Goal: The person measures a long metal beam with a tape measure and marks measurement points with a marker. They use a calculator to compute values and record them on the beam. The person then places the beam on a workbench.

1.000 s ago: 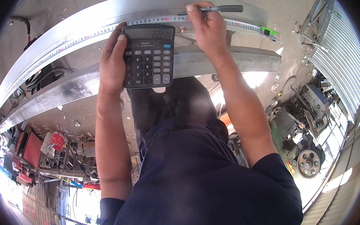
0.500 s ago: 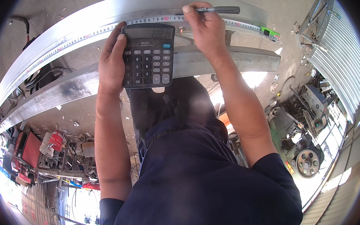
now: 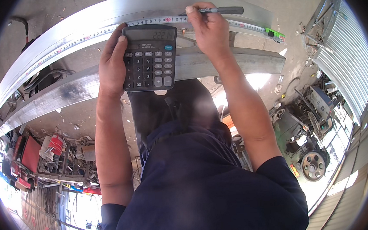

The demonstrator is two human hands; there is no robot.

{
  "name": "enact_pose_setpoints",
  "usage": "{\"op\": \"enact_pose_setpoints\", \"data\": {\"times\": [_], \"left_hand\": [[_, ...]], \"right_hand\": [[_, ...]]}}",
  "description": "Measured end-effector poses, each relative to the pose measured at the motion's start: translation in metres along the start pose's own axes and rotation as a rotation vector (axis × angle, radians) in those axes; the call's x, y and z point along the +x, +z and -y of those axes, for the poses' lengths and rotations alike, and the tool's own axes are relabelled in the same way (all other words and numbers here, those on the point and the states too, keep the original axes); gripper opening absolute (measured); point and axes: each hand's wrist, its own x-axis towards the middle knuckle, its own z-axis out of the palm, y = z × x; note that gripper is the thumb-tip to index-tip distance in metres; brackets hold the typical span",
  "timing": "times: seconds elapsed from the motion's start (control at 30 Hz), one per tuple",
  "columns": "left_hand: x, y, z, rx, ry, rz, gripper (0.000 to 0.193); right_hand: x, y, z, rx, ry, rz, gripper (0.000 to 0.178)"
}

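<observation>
My left hand is closed round the left side of a black calculator, its screen lit from above and its keys facing up. A marker pen is gripped in my right hand, its tip pointing left over the metal. Along the edge of a long silver metal bar runs a pulled-out measuring tape, passing just beyond the calculator and under my right hand. The tape's green case rests at the bar's right end.
A second metal beam lies nearer me, behind the calculator and my right wrist. At the left stands a cluttered rack with a red container. Machinery with a large gear wheel is at the right, below a corrugated metal sheet.
Both hands, the calculator and the marker sit almost as before, with a very slight shift left in the picture. The grips are the same.
</observation>
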Motion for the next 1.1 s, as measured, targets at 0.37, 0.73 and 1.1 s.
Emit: {"op": "enact_pose_setpoints", "data": {"times": [0.37, 0.73, 1.1], "left_hand": [[0.0004, -0.0006, 0.0008, -0.004, 0.001, 0.007, 0.047], [-0.0003, 0.0, -0.0001, 0.002, -0.005, -0.002, 0.048], [-0.0006, 0.0001, -0.0011, 0.017, 0.006, -0.011, 0.048]], "right_hand": [[0.0003, 0.0019, 0.0, -0.003, -0.019, -0.003, 0.031], [0.0006, 0.0017, 0.0025, -0.018, -0.001, 0.007, 0.03], [0.0007, 0.0022, 0.0026, -0.024, -0.008, -0.002, 0.03]]}}
